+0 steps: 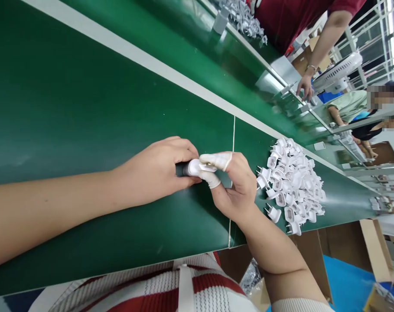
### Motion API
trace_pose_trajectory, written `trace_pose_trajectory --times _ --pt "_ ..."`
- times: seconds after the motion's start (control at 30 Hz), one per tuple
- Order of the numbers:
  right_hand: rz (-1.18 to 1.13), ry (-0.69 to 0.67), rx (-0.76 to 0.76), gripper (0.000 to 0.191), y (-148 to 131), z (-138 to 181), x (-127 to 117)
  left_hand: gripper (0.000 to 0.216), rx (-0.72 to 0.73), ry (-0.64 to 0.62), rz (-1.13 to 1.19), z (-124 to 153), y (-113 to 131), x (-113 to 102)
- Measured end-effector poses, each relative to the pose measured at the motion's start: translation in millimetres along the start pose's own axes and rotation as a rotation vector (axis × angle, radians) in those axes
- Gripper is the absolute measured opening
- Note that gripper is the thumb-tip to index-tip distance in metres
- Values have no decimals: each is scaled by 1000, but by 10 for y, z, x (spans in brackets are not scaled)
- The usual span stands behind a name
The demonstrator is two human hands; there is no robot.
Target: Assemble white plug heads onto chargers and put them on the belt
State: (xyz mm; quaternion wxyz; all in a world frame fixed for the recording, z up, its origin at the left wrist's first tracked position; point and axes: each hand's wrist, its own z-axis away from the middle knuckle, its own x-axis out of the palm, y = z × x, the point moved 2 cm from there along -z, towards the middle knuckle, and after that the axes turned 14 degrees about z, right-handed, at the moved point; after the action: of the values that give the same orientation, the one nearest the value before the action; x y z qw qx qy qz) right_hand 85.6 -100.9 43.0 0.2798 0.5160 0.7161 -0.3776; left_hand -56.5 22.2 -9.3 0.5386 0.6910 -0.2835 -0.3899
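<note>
My left hand (157, 173) lies on the green conveyor belt (86, 108), fingers curled round a small dark piece with a white plug part (193, 167) sticking out of the fist. My right hand (237, 188) meets it from the right. Its thumb and forefinger wear white finger cots (216, 161) and pinch the same white plug part. Both hands are closed on it. The dark piece is mostly hidden inside my left fist.
A heap of several white plug parts (292, 184) lies on the belt just right of my right hand. Across the belt a co-worker in a red shirt rests a hand (304, 86) near another heap (244, 17). A white fan (338, 73) and cardboard boxes (372, 247) stand beyond.
</note>
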Motion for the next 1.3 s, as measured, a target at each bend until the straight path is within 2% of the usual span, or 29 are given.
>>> trace_pose_trajectory --times 0.17,0.3,0.4,0.63,0.7,0.8,0.87,0.93,1.03,1.1,1.23,1.3 --pt "138 -35 -62 20 -21 -34 -27 26 49 9 -10 -6 35 -11" --pt "231 -99 -37 16 -44 -76 -49 29 29 -41 -50 11 90 -29" --pt "218 -125 -1 13 -65 -93 -44 30 37 -27 -55 24 110 -30" --pt "180 6 91 12 -76 38 44 27 85 15 -66 15 94 17" --pt "98 8 136 20 -46 92 84 27 99 5 -55 17 87 17" --pt "-164 -24 275 60 37 151 151 26 137 28 -5 44 76 -5" --pt "-361 -39 376 89 94 167 184 26 223 104 8 76 83 -42" --pt "-540 -68 436 101 130 164 202 29 363 188 -32 113 109 -85" --pt "-805 -163 472 105 140 151 220 38 582 234 -132 167 162 -130" --pt "-967 -215 500 98 137 148 228 41 679 233 -184 197 188 -144" --pt "-1150 -232 616 66 130 145 225 40 746 216 -244 236 218 -141" --pt "-1142 -229 674 60 117 139 212 39 743 205 -238 240 234 -135"
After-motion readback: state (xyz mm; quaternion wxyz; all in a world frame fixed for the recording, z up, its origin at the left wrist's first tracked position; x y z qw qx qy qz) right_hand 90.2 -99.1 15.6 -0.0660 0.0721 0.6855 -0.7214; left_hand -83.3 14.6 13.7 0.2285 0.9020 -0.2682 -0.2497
